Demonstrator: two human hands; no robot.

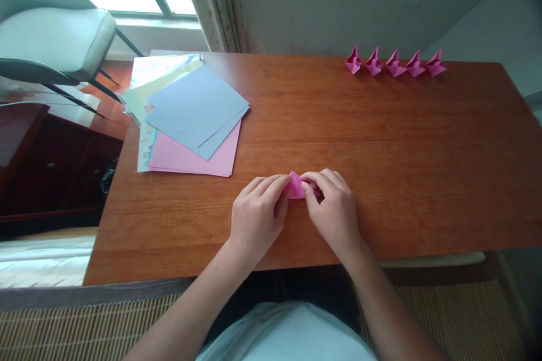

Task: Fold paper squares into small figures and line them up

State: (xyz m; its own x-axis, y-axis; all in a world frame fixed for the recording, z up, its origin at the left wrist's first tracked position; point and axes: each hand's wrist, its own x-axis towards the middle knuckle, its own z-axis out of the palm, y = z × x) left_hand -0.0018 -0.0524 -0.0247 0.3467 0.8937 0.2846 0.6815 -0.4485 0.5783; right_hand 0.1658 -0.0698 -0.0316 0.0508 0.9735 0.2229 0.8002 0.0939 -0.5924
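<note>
A small folded piece of bright pink origami paper (pixel 296 186) is held between my two hands, just above or on the wooden table near its front edge. My left hand (pixel 259 211) pinches its left side between thumb and fingers. On the other side, my right hand (pixel 332 203) grips the paper with the thumb in front and the fingers curled behind. Only the middle of the paper shows, with a pointed top; its ends are hidden by my fingers.
Several folded pink paper figures (pixel 396 64) stand in a row along the table's (pixel 296 118) back edge. At left lie blue-grey sheets (pixel 199 104) over pink sheets (pixel 199 158) and clear packets (pixel 141 76). A chair (pixel 55 34) stands beyond the left side, by the window.
</note>
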